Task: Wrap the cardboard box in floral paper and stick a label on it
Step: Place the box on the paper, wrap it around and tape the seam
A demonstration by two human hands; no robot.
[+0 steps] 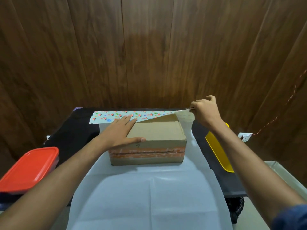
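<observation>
A brown cardboard box, with orange tape along its front seam, stands on a sheet of floral paper lying white side up. The paper's far edge is folded over toward the box and shows its flower print. My left hand lies flat on the box's top left corner, its fingertips touching the folded floral edge. My right hand pinches the paper's far right corner and holds it lifted above the box's back right corner. No label is visible.
The black table holds a red-lidded container at the near left and a yellow tray at the right, partly behind my right forearm. A dark wooden wall stands right behind the table. A wall socket with a red cord sits at the right.
</observation>
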